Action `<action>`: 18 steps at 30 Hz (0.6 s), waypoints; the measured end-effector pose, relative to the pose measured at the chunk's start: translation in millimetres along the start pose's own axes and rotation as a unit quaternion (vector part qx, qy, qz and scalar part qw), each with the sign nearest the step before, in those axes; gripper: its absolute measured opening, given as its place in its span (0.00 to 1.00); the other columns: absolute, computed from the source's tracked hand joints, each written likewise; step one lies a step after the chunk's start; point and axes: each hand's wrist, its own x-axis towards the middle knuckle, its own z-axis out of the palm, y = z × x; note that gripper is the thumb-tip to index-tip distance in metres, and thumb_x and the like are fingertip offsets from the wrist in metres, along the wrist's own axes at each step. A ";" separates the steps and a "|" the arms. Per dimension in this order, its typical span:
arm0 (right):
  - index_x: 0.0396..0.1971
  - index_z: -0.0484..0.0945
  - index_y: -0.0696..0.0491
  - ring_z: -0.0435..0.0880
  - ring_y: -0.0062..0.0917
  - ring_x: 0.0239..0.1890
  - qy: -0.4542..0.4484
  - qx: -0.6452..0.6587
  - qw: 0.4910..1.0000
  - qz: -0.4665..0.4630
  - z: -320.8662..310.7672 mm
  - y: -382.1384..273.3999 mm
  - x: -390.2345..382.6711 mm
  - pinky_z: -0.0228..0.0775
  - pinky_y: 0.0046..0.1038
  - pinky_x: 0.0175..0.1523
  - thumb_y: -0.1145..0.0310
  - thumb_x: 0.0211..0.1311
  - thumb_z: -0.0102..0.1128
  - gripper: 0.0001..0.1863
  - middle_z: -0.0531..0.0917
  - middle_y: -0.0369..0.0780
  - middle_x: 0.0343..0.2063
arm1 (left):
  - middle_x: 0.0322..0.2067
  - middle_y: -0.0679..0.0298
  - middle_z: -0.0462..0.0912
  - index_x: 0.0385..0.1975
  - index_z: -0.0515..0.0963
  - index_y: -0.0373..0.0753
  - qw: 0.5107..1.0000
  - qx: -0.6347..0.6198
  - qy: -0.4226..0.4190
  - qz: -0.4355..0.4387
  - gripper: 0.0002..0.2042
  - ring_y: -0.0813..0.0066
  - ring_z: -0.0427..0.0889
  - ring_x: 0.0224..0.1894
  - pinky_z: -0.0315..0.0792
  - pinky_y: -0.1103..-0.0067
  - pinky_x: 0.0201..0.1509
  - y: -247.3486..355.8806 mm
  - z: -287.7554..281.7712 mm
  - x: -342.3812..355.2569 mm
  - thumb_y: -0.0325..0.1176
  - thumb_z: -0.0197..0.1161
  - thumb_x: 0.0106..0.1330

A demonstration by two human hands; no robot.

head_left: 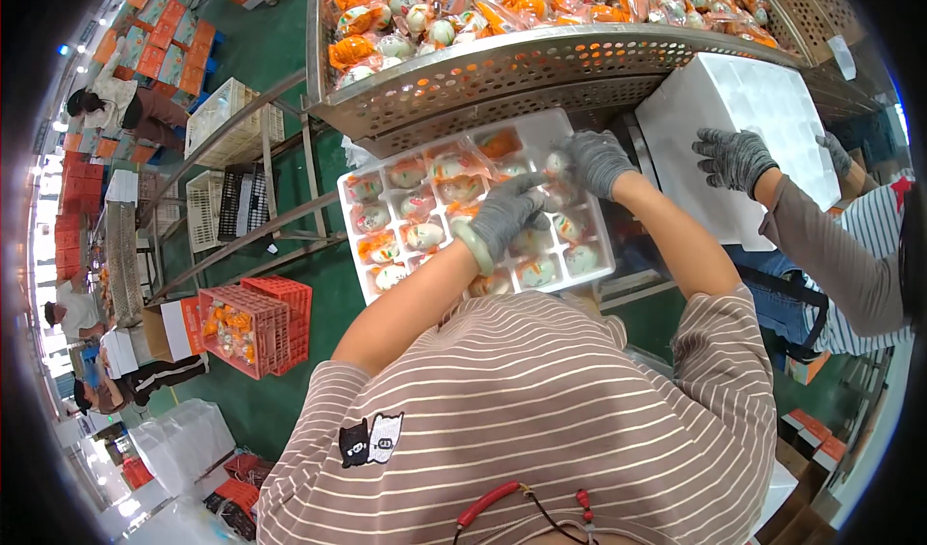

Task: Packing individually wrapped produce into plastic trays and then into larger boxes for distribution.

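Observation:
A white foam tray [359, 273] lies before me, its square compartments holding plastic-wrapped eggs [423, 236] with orange and green markings. My left hand [502, 219], in a grey knit glove with a pale green bangle at the wrist, reaches over the tray's middle. Its fingers are stretched out and apart across the eggs. At the far right corner, my right hand [597, 163], gloved alike, has its fingers curled against a wrapped egg [557, 164] in its compartment. Some of its fingertips are hidden.
Beyond the tray, a perforated metal bin [463, 74] is heaped with wrapped eggs. On the right, a co-worker's gloved hand [736, 162] rests against a white foam box [666, 168]. Red crates [280, 328] stand on the green floor at left, near metal rails [241, 222].

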 end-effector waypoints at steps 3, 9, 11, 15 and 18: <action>0.49 0.72 0.44 0.77 0.34 0.44 0.090 -0.003 0.996 -0.029 31.8 -5.4 10.7 0.63 0.38 0.51 0.57 0.49 0.61 0.24 0.79 0.42 0.43 | 0.38 0.60 0.79 0.54 0.68 0.40 0.950 0.185 0.086 0.235 0.17 0.75 0.79 0.35 0.76 0.79 0.39 -0.6 -18.4 -3.7 0.29 0.53 0.65; 0.45 0.75 0.41 0.73 0.26 0.47 0.345 -0.075 0.927 -0.125 86.1 29.8 2.2 0.53 0.39 0.54 0.57 0.50 0.58 0.20 0.79 0.32 0.43 | 0.54 0.53 0.68 0.57 0.65 0.43 0.673 0.610 0.307 0.284 0.29 0.54 0.64 0.59 0.58 0.63 0.61 0.4 -74.8 -12.0 0.39 0.63 0.53; 0.43 0.76 0.40 0.72 0.25 0.48 0.336 -0.084 0.929 -0.130 79.6 30.5 4.5 0.52 0.39 0.55 0.58 0.50 0.58 0.17 0.79 0.30 0.43 | 0.57 0.52 0.65 0.59 0.62 0.44 0.640 0.675 0.302 0.209 0.32 0.50 0.60 0.61 0.55 0.60 0.63 3.7 -80.3 -9.6 0.41 0.64 0.51; 0.38 0.79 0.40 0.71 0.23 0.50 0.200 -0.071 0.974 -0.082 60.4 14.6 8.0 0.53 0.39 0.56 0.60 0.48 0.58 0.14 0.79 0.30 0.44 | 0.55 0.54 0.68 0.57 0.64 0.44 0.662 0.684 0.259 0.162 0.32 0.51 0.62 0.59 0.56 0.60 0.62 6.6 -85.7 11.7 0.44 0.64 0.51; 0.42 0.78 0.40 0.70 0.23 0.51 0.113 -0.105 0.986 -0.062 24.8 -3.9 1.9 0.53 0.38 0.58 0.61 0.49 0.58 0.17 0.76 0.32 0.48 | 0.45 0.57 0.77 0.51 0.70 0.40 0.622 0.681 0.278 0.270 0.25 0.59 0.75 0.49 0.67 0.66 0.54 6.5 -100.0 16.8 0.40 0.64 0.53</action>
